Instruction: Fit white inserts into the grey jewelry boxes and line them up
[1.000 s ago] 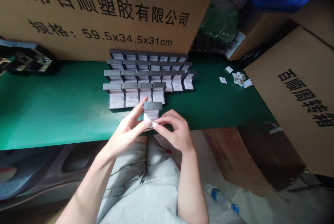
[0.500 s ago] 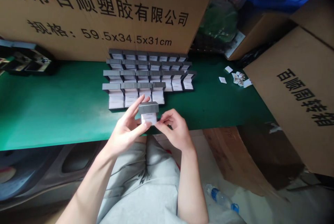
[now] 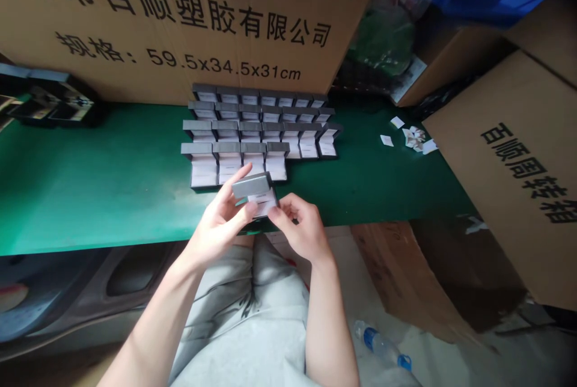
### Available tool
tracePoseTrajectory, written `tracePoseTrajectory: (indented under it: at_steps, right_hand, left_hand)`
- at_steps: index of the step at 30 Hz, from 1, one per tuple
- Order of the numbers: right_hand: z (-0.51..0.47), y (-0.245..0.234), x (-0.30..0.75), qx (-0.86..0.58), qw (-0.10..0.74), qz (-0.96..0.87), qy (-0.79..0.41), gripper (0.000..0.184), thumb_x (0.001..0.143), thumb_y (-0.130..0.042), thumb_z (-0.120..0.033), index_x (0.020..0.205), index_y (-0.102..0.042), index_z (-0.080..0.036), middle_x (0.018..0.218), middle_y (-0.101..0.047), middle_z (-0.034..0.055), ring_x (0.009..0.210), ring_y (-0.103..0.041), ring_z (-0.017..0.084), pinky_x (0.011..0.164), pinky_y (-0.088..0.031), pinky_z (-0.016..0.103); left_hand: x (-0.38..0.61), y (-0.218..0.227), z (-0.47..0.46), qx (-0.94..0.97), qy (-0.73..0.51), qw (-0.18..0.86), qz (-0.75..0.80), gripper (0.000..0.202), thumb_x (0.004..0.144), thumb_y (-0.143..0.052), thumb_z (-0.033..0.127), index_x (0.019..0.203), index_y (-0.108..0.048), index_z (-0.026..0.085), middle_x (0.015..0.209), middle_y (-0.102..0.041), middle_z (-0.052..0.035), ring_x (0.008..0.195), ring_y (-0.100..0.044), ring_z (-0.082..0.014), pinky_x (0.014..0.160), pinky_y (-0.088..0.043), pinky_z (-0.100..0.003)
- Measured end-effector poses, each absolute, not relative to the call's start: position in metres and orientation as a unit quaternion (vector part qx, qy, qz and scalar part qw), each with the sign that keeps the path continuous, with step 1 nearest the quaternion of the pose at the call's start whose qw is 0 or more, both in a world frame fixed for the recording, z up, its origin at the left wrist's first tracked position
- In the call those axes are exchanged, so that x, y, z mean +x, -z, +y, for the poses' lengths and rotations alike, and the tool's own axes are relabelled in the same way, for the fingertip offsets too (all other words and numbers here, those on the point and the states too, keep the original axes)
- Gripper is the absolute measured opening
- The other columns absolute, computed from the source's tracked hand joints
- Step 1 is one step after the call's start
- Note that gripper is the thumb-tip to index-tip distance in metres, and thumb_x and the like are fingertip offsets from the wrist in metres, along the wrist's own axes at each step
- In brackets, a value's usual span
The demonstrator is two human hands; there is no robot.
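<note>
Okay, so going left to right: at the far left edge of the green desk [image 3: 103, 176] sits a black tray [image 3: 54, 103] with some bits inside, too small to make out. Toward the middle, near the back edge, are neat rows of open grey jewellery boxes [image 3: 256, 134], four rows deep, lids standing up and white inserts showing.

Just in front of those rows, over the desk's front edge, the person has one more box, the held box [image 3: 255, 193], tilted with its grey lid up and open. Their left hand [image 3: 220, 219] is grasping it from the left side, thumb across the lower front and fingers up beside the lid. Their right hand [image 3: 300, 225] is curled in, fingertips [image 3: 274, 210] pinching the box's lower right corner, so both hands are on it and neither has let go.

Below that, their grey shorts [image 3: 238, 321] fill the bottom of the view, with a plastic water bottle [image 3: 381, 345] on the floor to the right. Further along the desk, near the back right corner, lies a small scatter of white cards [image 3: 412, 137], right by a big cardboard carton [image 3: 509, 164] printed with Chinese text.
</note>
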State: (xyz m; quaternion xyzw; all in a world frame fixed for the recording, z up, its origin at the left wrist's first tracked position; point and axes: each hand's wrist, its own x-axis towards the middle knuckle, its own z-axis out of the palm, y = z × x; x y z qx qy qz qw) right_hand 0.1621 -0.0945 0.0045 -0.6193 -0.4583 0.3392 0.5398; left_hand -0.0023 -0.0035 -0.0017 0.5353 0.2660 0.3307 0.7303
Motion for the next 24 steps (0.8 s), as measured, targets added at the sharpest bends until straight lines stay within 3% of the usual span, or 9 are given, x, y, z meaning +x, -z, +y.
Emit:
tracePoseTrajectory:
  at_steps: [4,7,10,15,19,24]
  right_hand:
    - [-0.096,-0.0026,0.1651,-0.609,0.544,-0.462,-0.345,0.034,0.092,-0.071,-0.049,0.076,-0.058,-0.022,0.066,-0.059,-0.0038,0.063,-0.054,0.012,0.061,-0.042,0.024]
    - [-0.0961,-0.003,0.1651,-0.603,0.543,-0.466,-0.352,0.034,0.092,-0.069,-0.05,0.077,-0.058,-0.022,0.066,-0.059,-0.0035,0.064,-0.054,0.013,0.062,-0.043,0.025]
    - [-0.0959,-0.0046,0.1638,-0.608,0.542,-0.454,-0.36,0.037,0.092,-0.068,-0.053,0.074,-0.056,-0.023,0.064,-0.056,-0.0044,0.062,-0.051,0.012,0.062,-0.041,0.026]
    - [-0.0957,-0.0075,0.1632,-0.619,0.53,-0.449,-0.366,0.041,0.09,-0.068,-0.053,0.069,-0.05,-0.023,0.061,-0.051,-0.0058,0.06,-0.046,0.011,0.059,-0.037,0.025]
    - [-0.0957,-0.0097,0.1635,-0.62,0.524,-0.457,-0.364,0.04,0.089,-0.068,-0.051,0.067,-0.05,-0.023,0.061,-0.049,-0.0061,0.059,-0.045,0.011,0.059,-0.037,0.025]
    - [-0.0964,-0.0083,0.1636,-0.619,0.526,-0.457,-0.363,0.041,0.09,-0.068,-0.05,0.066,-0.048,-0.023,0.06,-0.048,-0.0064,0.059,-0.045,0.01,0.059,-0.036,0.025]
  left_hand:
    - [-0.0032,0.0037,-0.0019,0.532,-0.327,0.722,0.298,0.065,0.091,-0.081,0.047,0.15,-0.062,0.028,0.115,-0.072,-0.0076,0.091,-0.067,-0.0178,0.078,-0.058,-0.024]
    - [-0.0039,0.0063,-0.0009,0.554,-0.326,0.704,0.3,0.049,0.086,-0.085,0.051,0.123,-0.077,0.021,0.098,-0.07,-0.006,0.082,-0.061,-0.0165,0.072,-0.055,-0.023]
    - [-0.0023,0.0059,-0.001,0.548,-0.33,0.707,0.3,0.042,0.085,-0.083,0.057,0.103,-0.078,0.018,0.086,-0.064,-0.0032,0.071,-0.052,-0.0131,0.064,-0.05,-0.021]
    - [-0.0014,0.005,-0.0006,0.539,-0.327,0.709,0.316,0.043,0.086,-0.081,0.059,0.095,-0.075,0.017,0.075,-0.056,-0.0001,0.062,-0.044,-0.0108,0.055,-0.042,-0.021]
    - [-0.0038,0.0075,0.0002,0.562,-0.326,0.686,0.328,0.041,0.089,-0.078,0.057,0.086,-0.071,0.017,0.071,-0.055,0.0011,0.062,-0.046,-0.0106,0.055,-0.042,-0.02]
    - [-0.0012,0.0043,-0.001,0.552,-0.32,0.695,0.331,0.041,0.09,-0.077,0.057,0.101,-0.075,0.018,0.082,-0.067,-0.0016,0.064,-0.055,-0.0114,0.06,-0.05,-0.021]
